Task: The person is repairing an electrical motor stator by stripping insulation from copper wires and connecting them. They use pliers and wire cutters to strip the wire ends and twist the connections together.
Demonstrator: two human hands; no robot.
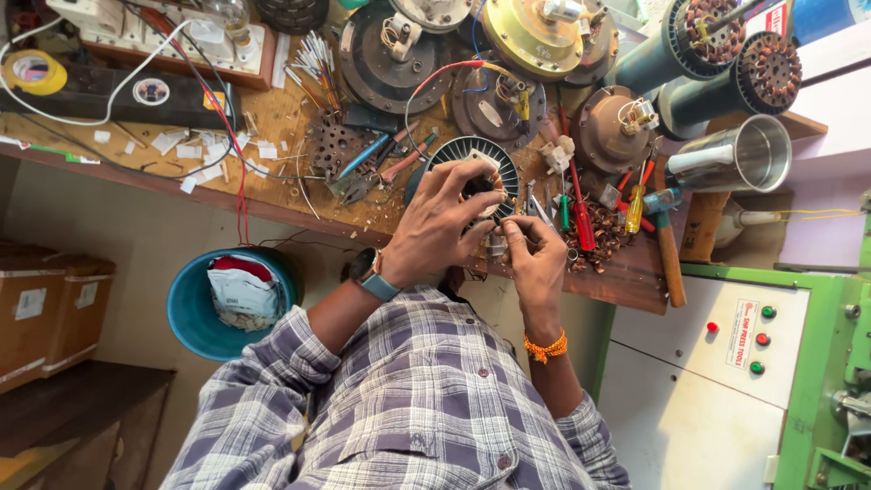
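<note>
While our left hand [435, 222] grips the round black wound stator [474, 172] steady, our right hand [535, 254] pinches its thin wire beside it.

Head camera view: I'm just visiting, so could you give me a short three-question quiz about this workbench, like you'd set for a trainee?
1. True or false: the left hand holds the round dark wound motor core at the edge of the cluttered wooden bench.
2. Which wrist wears the orange thread band? A: left. B: right.
3. What colour is the round plastic bin that holds a crumpled bag?

Key: 1 true; 2 B; 3 blue.
</note>
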